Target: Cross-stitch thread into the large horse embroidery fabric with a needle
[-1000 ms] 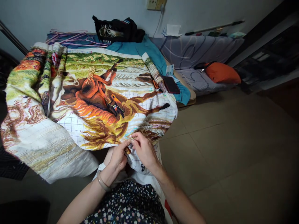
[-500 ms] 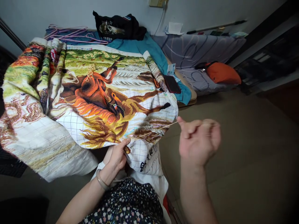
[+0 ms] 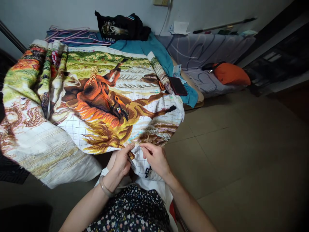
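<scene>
Embroidered cloth (image 3: pixel 108 124): spread in front of me, over the teal cloth (image 3: pixel 166 58) at its far side, near edge at my hands above my lap. Rolled and bunched folds at one side; pull from their weight could skew the grid lines under my fingers.
Left hand (image 3: pixel 122 162): thumb on top, clamping the near edge of the fabric. If that pinch slackens, the weave may sag and a stitch could land off its square.
Right hand (image 3: pixel 158 159): thumb and index finger drawn together just beside my left thumb. What lies between the tips is too small to tell; I cannot confirm a needle.
Fingertip clearance: slight. A push from below or above, if there is a point, could prick my left thumb.
Fine thread (image 3: pixel 148 138): loose loops on the surface near my right fingers. Risk of a knot or snag if one catches under a tightening strand.
Thread tangle (image 3: pixel 94 72): lies on the picture further up, apart from both hands. Shifting the fabric could drag it into other strands.
Bracelet (image 3: pixel 106 187): on my left wrist, near the hanging edge; could catch a stray strand.
Dark phone (image 3: pixel 178 86): beside the rolled edge (image 3: pixel 159 71). A hard tug might nudge it towards the floor (image 3: pixel 205 161).
</scene>
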